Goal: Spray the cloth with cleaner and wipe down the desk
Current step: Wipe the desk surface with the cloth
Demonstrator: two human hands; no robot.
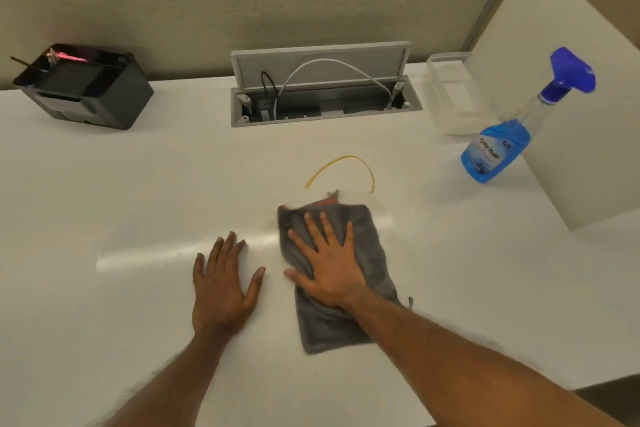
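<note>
White tabletop (138, 184) w/ open cable hatch (322, 94) at back, black box (86, 87) far left. Grey cloth (360, 246) lies center, R hand (329, 267) flat on it, fingers straight. L hand (221, 284) flat on tabletop beside it, holding nothing. Blue spray bottle (498, 146) well right. Thin yellow arc (343, 166) just behind cloth.

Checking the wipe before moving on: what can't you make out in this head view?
Head view only:
Desk under the grey cloth: hidden by cloth and right hand; whether the yellow mark runs beneath is unknown.
Spray bottle label: blurred, unreadable.
Black organiser contents: dark, too small.
Cable box interior: in shadow.
Desk's near-left part: cut off by the frame's bottom edge.
</note>
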